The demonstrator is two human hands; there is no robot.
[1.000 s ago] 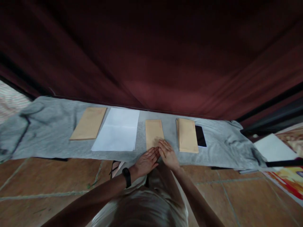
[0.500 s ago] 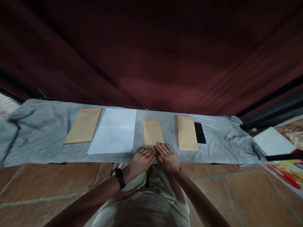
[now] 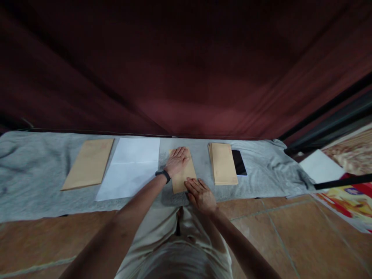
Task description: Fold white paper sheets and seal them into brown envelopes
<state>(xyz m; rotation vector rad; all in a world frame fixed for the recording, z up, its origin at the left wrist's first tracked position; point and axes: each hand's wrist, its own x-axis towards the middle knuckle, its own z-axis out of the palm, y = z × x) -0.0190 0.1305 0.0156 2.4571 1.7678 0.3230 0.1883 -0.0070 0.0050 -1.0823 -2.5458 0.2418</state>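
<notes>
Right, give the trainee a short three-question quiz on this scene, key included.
1. True or false: the left hand lies flat on the far end of the middle envelope.
2. What lies directly right of the envelope stack? A) phone B) white paper C) scissors
3. Fill in: the right hand presses the envelope's ______ end.

Key: 1 true. 2 A, the phone lies beside the stack on the grey cloth. 3 near.
</notes>
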